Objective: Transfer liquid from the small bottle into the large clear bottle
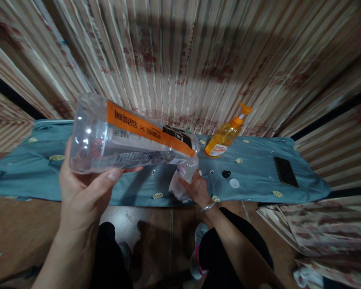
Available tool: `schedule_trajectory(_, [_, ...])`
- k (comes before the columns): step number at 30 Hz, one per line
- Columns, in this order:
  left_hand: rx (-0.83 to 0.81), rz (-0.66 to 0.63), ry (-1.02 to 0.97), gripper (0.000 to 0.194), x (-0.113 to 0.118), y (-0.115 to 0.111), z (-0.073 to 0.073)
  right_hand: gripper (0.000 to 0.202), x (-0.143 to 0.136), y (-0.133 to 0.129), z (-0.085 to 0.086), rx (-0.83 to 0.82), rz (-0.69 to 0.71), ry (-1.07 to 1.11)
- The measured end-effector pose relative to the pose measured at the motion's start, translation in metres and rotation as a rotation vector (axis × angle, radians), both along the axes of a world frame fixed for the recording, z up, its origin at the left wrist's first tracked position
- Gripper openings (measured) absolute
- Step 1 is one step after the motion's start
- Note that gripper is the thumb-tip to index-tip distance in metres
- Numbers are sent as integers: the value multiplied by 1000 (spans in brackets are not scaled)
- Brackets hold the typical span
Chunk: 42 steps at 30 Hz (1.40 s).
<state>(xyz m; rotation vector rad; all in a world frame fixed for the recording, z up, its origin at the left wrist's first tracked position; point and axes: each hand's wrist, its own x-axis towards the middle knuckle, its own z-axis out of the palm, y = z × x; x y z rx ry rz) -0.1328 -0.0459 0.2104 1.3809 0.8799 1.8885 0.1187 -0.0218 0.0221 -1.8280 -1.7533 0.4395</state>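
Note:
A large clear plastic bottle [132, 140] with an orange, grey and black label lies tilted across my view, its base to the left and its narrow neck low on the right. Around the underside of the base wraps my left hand [92, 186], thumb along the side. My right hand [198, 188], a silver bangle on its wrist, is closed at the neck end. A crumpled white cloth or tissue [179, 188] hangs from its fingers below the neck. The bottle's mouth is hidden by the fingers and the white piece.
On the teal patterned cloth [249, 160] stands an orange pump bottle [224, 138]. Nearer lie a small black cap-like piece [226, 174] and a white disc [234, 183]. A dark phone [285, 171] rests at the right. Pleated curtains [174, 52] rise behind.

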Motion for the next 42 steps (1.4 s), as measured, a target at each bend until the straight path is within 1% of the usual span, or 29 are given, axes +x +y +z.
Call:
schedule_trajectory(2, [0, 4, -30, 62, 1, 0, 1, 66, 0, 0, 0, 10, 1, 9])
schedule_trajectory(7, [16, -13, -17, 61, 3, 0, 2, 66, 0, 0, 0, 12, 13, 36])
schedule_trajectory(11, [2, -25, -92, 62, 5, -1, 3, 65, 0, 0, -1, -1, 2, 45])
schedule_trajectory(17, [8, -59, -165, 53, 6, -2, 5, 69, 0, 1, -2, 46, 11, 60])
schedule_trajectory(23, [-31, -27, -169, 67, 5, -4, 5, 67, -2, 0, -2, 45, -8, 58])
schedule_trajectory(27, [-43, -6, -157, 62, 5, -4, 5, 67, -1, 0, -2, 57, 1, 48])
schedule_trajectory(33, [-69, 37, -153, 71, 6, -4, 5, 67, -2, 0, -3, 77, -3, 47])
schedule_trajectory(35, [-72, 43, -153, 69, 6, -3, 5, 65, -2, 0, -3, 68, -15, 34])
schedule_trajectory(40, [-79, 65, -128, 55, 7, -6, 6, 62, -2, 0, -3, 45, -8, -8])
schedule_trajectory(42, [-100, 89, -120, 54, 9, -7, 8, 63, -2, 0, -3, 38, -7, -20])
